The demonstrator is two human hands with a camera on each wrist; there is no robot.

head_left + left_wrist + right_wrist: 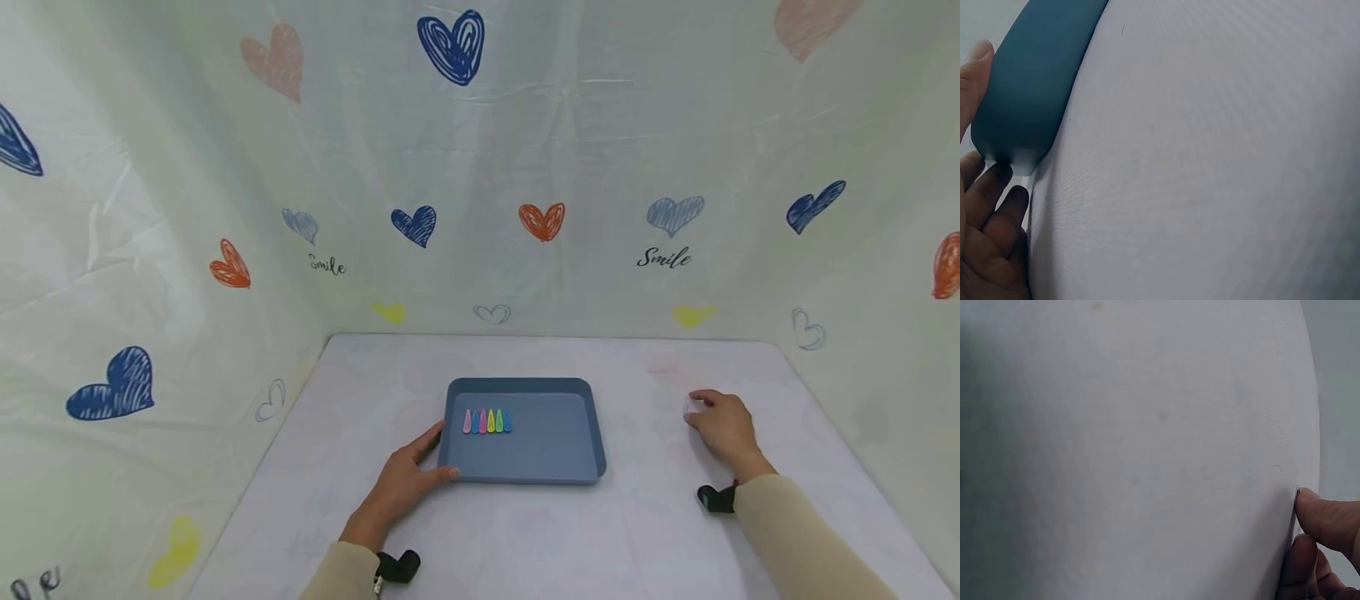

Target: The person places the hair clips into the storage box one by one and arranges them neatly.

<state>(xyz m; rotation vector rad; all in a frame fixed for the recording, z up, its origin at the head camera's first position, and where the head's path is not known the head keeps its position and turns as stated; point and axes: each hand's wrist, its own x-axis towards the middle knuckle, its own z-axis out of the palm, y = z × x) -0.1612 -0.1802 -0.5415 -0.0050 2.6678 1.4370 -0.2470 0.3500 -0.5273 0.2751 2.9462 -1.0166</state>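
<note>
The left grip (405, 479) is clamped on the blue tray's (546, 454) near left corner. Just right of it, six colourful hair clips (491, 422) line the tray. The right grip (723, 427) is well apart; whether it pinches anything, I cannot tell.

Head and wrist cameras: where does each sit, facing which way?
Head: worn on the head, facing forward and down at tray, clips, table; left hand, right hand, sleeves show.
Left wrist: on that wrist, facing tray's wall and table; left hand partly shows.
Right wrist: on that wrist, facing table; right hand partly shows.
Shared, head and left wrist: tray.
</note>
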